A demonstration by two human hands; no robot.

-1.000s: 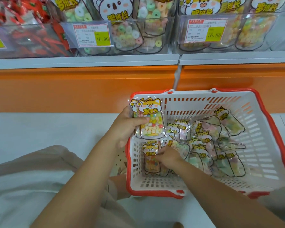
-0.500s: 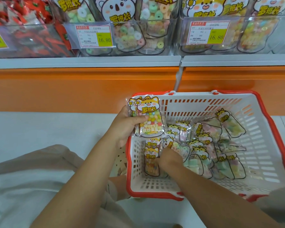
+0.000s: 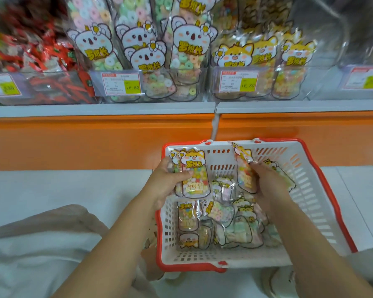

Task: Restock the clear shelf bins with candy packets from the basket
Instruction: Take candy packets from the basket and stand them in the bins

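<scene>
A white basket with a red rim (image 3: 323,190) sits on the pale floor below the shelf. Several candy packets (image 3: 230,224) with an orange dog face lie in it. My left hand (image 3: 170,181) grips a small stack of dog-face packets (image 3: 194,177) upright over the basket's left rim. My right hand (image 3: 265,181) holds one more dog-face packet (image 3: 244,168) lifted above the pile. On the shelf, a clear bin (image 3: 258,82) holds matching dog-face packets, to the right of a clear bin with koala-face ring candy (image 3: 155,82).
An orange panel (image 3: 95,143) runs under the grey shelf edge. At far left a bin holds red packets (image 3: 45,82). Another clear bin with a price tag (image 3: 366,78) stands at far right. Pale fabric of my clothing (image 3: 41,244) covers the lower left.
My right hand has risen from the bottom of the basket with a packet in it. The camera has tilted upward, showing more of the shelf bins. My left hand keeps its stack.
</scene>
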